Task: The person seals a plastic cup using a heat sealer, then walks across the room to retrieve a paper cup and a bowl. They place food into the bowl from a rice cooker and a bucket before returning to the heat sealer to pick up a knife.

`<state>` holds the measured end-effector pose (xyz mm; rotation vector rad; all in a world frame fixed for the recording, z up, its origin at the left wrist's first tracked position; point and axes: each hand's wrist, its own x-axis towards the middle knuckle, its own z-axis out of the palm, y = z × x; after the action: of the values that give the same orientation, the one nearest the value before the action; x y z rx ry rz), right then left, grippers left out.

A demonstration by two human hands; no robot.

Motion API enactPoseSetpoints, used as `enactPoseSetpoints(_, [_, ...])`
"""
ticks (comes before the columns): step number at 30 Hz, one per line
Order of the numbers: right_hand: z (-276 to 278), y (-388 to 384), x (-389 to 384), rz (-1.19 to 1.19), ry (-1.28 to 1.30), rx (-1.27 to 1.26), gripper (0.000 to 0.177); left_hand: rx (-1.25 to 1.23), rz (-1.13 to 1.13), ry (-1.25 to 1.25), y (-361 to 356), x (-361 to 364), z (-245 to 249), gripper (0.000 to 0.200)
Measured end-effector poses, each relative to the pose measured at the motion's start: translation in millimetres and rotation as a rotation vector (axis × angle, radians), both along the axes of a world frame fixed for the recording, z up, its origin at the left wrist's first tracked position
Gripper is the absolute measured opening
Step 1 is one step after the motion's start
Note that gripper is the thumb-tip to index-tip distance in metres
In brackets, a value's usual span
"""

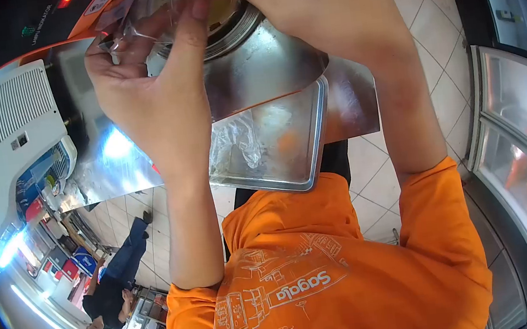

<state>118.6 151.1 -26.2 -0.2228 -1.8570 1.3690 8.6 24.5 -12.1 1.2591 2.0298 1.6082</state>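
Observation:
My left hand (154,89) is at the top left with its fingers closed on thin, crinkled clear plastic (131,33), maybe a sheet or bag. My right hand (317,12) comes in from the right, its fingertips pinched on the same plastic near the top edge. Behind the fingers is a round metal ring (239,37) with something yellowish inside it, partly covered by the plastic and my hands. The ring sits on the shiny metal plate (265,67) of a machine. Some fingertips are cut off by the frame's edge.
Below the plate lies a metal tray (313,172) with a crumpled clear plastic piece (242,144) in it. A dark panel (26,22) with a lit red lamp is at upper left, beside a white appliance (19,104). Glass-fronted cabinets (519,155) stand right. Another person (112,292) is at lower left.

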Motion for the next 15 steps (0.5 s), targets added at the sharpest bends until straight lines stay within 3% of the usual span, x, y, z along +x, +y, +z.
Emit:
enactPoseSetpoints(2, [-3.8,1.7,-1.7,0.032,0.085,-0.02,0.014,0.17,0.079,-0.169,3.7,3.0,-2.2,0.061])
enactPoseSetpoints(4, [-2.1,-0.3,1.4,-0.213,-0.013,0.269,0.016,0.156,0.08,-0.211,1.4,1.3,-3.7,0.057])
enactPoseSetpoints(8, [-1.5,-1.8,10.3,-0.277,-0.049,0.25,0.018,0.146,0.08,-0.225,0.9,3.7,-5.3,0.054])
enactPoseSetpoints(10, [-7.1,-1.4,8.6,-0.335,0.155,0.404,0.017,0.141,0.076,-0.228,-0.4,2.4,-5.9,0.054])
enactPoseSetpoints(15, [-1.1,-4.5,12.7,-0.418,0.051,0.366,0.013,0.168,0.088,-0.293,-2.7,6.1,-5.7,0.05])
